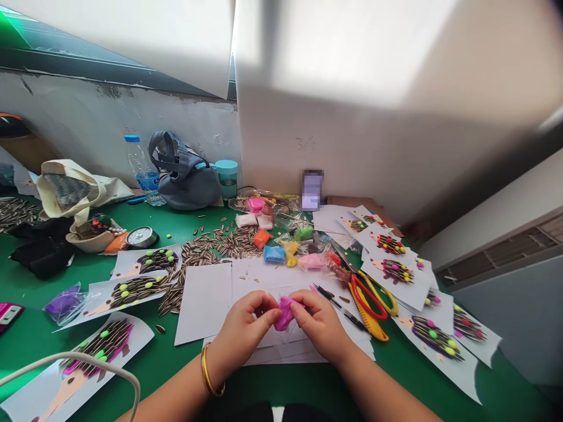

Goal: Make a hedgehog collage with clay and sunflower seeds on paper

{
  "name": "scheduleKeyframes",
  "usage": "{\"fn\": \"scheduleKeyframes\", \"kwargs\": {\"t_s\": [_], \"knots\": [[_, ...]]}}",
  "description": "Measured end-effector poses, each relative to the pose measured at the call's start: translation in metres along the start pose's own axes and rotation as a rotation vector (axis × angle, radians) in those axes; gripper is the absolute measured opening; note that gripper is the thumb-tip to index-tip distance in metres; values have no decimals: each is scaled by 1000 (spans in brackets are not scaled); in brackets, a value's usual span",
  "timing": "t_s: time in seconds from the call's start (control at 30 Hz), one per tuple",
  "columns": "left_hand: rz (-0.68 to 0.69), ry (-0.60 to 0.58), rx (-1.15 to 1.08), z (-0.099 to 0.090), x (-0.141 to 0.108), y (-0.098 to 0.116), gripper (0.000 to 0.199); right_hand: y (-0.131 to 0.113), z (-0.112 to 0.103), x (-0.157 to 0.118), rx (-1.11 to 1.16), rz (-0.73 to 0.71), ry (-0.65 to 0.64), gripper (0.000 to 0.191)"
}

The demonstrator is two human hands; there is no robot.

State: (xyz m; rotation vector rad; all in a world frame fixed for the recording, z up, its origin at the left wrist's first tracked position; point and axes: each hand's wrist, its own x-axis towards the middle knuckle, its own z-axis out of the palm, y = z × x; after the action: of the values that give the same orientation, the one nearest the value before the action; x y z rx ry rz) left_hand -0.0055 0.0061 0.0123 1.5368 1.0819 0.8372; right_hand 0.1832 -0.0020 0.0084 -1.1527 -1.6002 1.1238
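From here I see the magenta clay [285, 313] held between both hands, over the white paper [259, 280] on the green bench [176, 366]. My left hand [248, 322] has its thumb and fingers closed on the clay's left side; my right hand [319, 319] pinches its right side the same way — neither is spread open. A gold bracelet [206, 370] circles my left wrist.

Just right of my right hand lie two pens [347, 310], then a yellow cutter [367, 313] and the scissors [368, 293]. Beyond the hands sit packets of coloured clay [275, 254] — blue, yellow and pink among them — with a pile of striped seeds [237, 241] to their left. Hedgehog pictures [433, 337] covered in seeds lie along both sides, and a phone [311, 192] stands upright against the wall.
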Motion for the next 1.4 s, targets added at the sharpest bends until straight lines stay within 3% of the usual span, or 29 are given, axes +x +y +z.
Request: {"fn": "scheduleKeyframes", "kwargs": {"t_s": [0.13, 0.27, 0.43, 0.8, 1.1, 1.4], "knots": [[-91, 19, -172, -2, 3, -3, 25, 0, 0, 1, 57, 32, -16, 26], [-96, -18, -262, -3, 5, -1, 29, 3, -1, 0, 64, 44, 20, 26], [-89, -54, -255, 5, 2, -1, 24, 5, 3, -2, 64, 38, 2, 22], [-101, 105, -206, -1, 4, -2, 22, -5, 2, 2, 186, 52, -12, 29], [-75, 38, -269, 10, 1, -3, 26, 6, 13, -6, 253, 123, -14, 29], [-69, 200, -281, 2, 2, -1, 24, -3, 8, -1, 339, 116, 38, 27]]}}
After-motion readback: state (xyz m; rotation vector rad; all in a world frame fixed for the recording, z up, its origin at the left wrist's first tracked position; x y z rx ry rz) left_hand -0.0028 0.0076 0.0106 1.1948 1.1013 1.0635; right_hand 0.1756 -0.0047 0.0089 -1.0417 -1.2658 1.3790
